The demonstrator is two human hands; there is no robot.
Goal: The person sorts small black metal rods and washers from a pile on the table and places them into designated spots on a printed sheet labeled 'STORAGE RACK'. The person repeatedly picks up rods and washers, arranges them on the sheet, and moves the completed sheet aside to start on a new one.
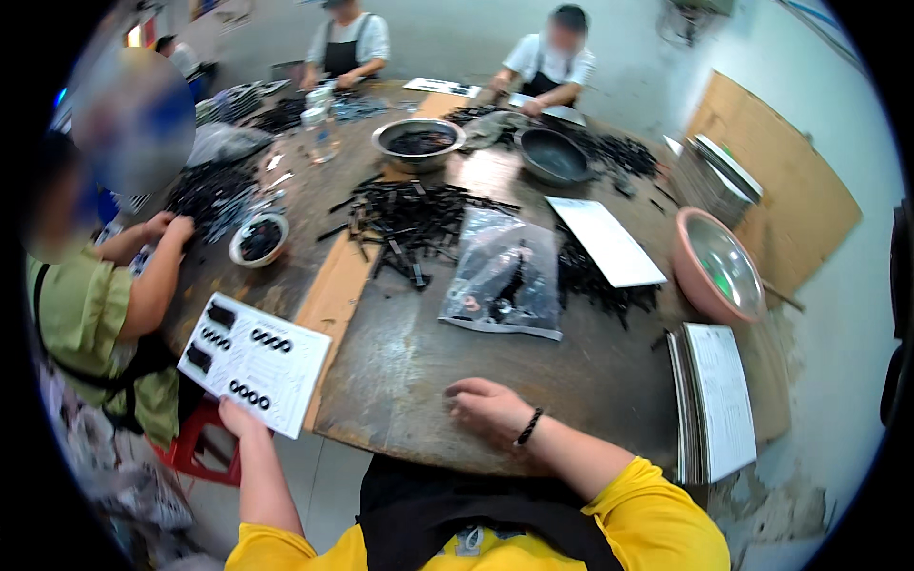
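Observation:
At the left front corner of the table, my left hand [243,419] grips the near edge of a white card [300,373]. The card bears rows of black rings and two small black bundles. My right hand [487,407], with a dark braided bracelet at the wrist, is over the bare front of the table [400,390]. Its fingers are loosely curled, with nothing seen in them. Beyond it lies a clear plastic bag [505,271] with some black pieces inside. A heap of black strip-like parts [409,214] spreads behind the bag.
A stack of white cards [719,404] stands at the right edge, a pink basin [700,271] behind it. One white board [609,243] lies on more black parts. Metal and dark bowls [419,143] sit farther back. A co-worker [105,314] works at left, two others across.

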